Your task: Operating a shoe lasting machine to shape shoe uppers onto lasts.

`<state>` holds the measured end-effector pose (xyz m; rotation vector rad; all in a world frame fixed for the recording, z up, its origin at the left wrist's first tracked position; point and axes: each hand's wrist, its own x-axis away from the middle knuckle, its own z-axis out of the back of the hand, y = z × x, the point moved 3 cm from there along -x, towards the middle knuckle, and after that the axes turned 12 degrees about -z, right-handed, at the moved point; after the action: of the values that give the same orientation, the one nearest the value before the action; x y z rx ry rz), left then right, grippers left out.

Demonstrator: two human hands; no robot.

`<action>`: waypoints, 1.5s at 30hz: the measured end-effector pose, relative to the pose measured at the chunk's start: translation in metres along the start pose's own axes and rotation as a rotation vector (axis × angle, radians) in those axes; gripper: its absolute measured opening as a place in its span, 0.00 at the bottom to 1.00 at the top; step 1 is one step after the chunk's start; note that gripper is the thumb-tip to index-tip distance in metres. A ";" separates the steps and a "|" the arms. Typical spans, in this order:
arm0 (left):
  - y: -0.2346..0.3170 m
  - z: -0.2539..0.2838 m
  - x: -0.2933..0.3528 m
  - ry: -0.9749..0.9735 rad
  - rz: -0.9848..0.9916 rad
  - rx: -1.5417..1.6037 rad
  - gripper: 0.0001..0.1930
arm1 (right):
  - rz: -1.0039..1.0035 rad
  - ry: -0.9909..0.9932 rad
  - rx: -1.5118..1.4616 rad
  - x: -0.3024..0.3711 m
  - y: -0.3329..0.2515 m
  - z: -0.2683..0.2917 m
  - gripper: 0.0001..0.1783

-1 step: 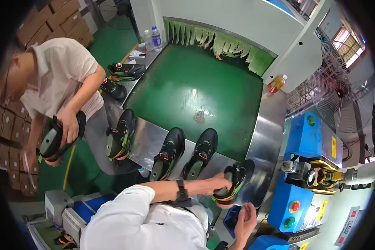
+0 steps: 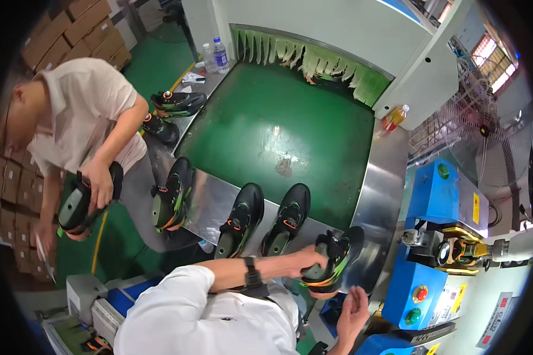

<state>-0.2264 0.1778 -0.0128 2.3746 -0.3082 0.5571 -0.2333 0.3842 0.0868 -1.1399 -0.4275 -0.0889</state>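
Shoe [image 2: 333,255] in curled fingers of L hand [image 2: 307,258]; R hand [image 2: 352,310] open, empty; unchanged vs. prior.

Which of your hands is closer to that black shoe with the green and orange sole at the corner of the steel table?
The left hand: it grips the black shoe at its heel end. The right hand hangs open just below the shoe, not touching it.

wearer: white long-sleeve shirt, bottom centre of frame | black wrist strap w/ watch on left arm, lower centre | left hand [image 2: 305,259], right hand [image 2: 352,307] bare, no gloves
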 end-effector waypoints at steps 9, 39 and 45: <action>0.154 0.067 0.167 0.160 -0.520 0.187 0.25 | -0.222 -0.614 0.021 -0.057 -0.038 -0.120 0.47; 0.148 0.166 0.198 1.064 -0.919 -1.423 0.38 | 0.106 -0.730 0.572 -0.081 -0.045 -0.298 0.41; 0.162 0.120 0.113 0.574 -0.810 -1.379 0.35 | -0.010 -0.857 0.535 -0.091 -0.045 -0.275 0.41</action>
<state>-0.1479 -0.0310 0.0484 0.8010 0.4219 0.3748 -0.2513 0.1059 -0.0043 -0.5953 -1.1383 0.5003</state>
